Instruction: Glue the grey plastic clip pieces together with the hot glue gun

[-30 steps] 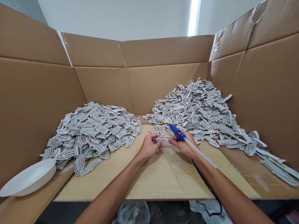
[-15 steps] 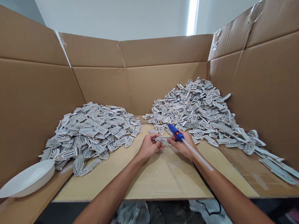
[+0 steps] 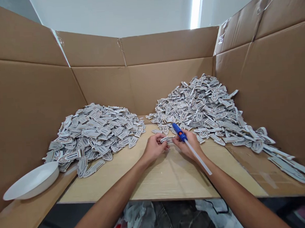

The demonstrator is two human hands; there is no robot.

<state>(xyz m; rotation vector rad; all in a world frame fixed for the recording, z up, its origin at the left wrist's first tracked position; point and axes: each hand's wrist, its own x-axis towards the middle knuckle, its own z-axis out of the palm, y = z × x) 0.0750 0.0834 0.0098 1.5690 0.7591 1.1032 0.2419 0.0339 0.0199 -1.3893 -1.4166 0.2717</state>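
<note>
Over the middle of the pale board, my left hand (image 3: 155, 147) pinches a small grey-white cut-out piece (image 3: 167, 139) between thumb and fingers. My right hand (image 3: 189, 144) is closed around a blue glue gun (image 3: 179, 131), with a long translucent glue stick (image 3: 198, 157) sticking out of its back over my forearm. The right fingertips are close to the piece's right end; whether they touch it is hard to tell. The gun's front points away toward the piles.
A heap of similar pieces (image 3: 99, 127) lies at the left and a taller heap (image 3: 193, 104) at the right, trailing to the front right. A white bowl (image 3: 32, 181) stands at the left edge. Cardboard walls (image 3: 169, 47) surround the board (image 3: 156, 182). A black cable hangs below the right forearm.
The view has shifted slightly. The piece and the glue gun are tilted a little differently, and both hands stay close together with the same things in them.
</note>
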